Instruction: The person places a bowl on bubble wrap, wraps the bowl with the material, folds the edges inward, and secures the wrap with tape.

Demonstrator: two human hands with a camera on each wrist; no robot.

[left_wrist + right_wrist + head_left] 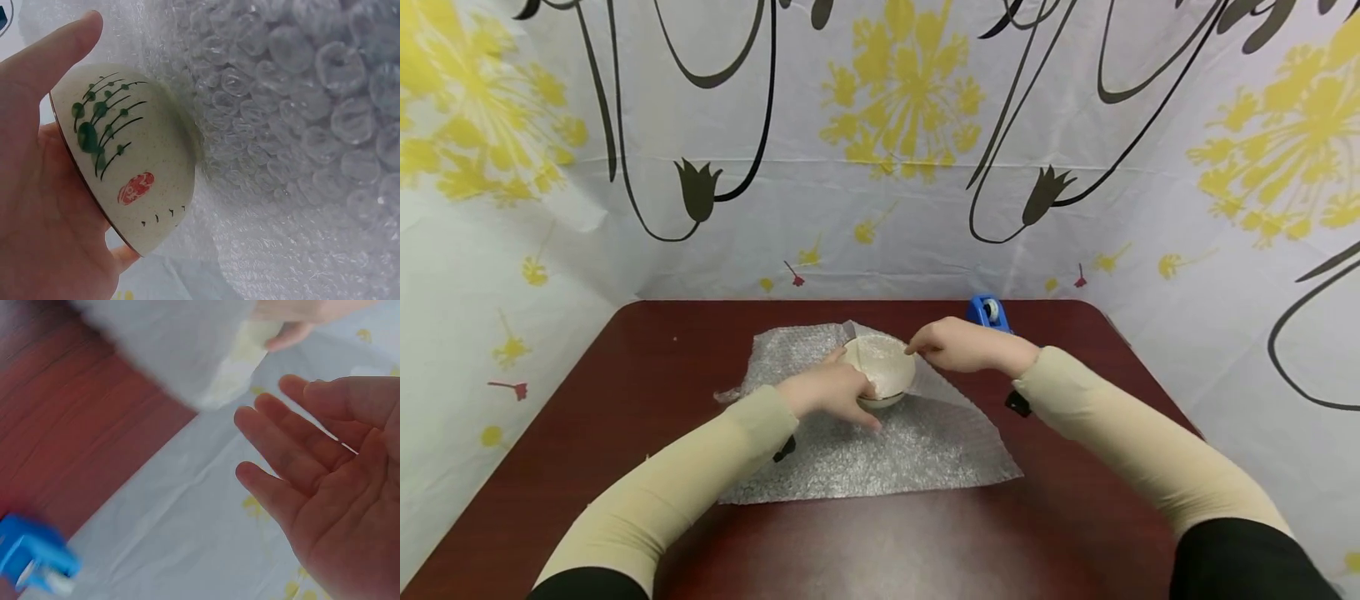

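1. Cream with a thin dark rim, the bowl [891, 362] stands on the far half of the bubble wrap [880, 458], its mouth turned up toward my head camera.
2. I see the left hand [831, 390] reaching over the bowl's near left side. Its thumb stretches straight out past the bowl, while other fingers spread across the rim, touching it; I see no closed grip around it.
3. From the left wrist I make out a green plant painted on the bowl's outer wall, a red oval mark and a few small dark strokes. Bubble wrap lies just beside that wall.
4. The right hand [958, 343] is at the bowl's far right edge. My right wrist view shows its fingers loosely extended and parted, with nothing in them; whether a fingertip touches the rim, I can't tell.
5. A paler area covers much of the bowl's interior; I can't tell whether that is a layer of wrap.
6. Just beyond the right hand I have a blue tape dispenser [987, 312] near the far edge of the dark red table [662, 350].
7. Behind it all hangs a white backdrop [820, 208] printed with yellow flowers and dark tulips.
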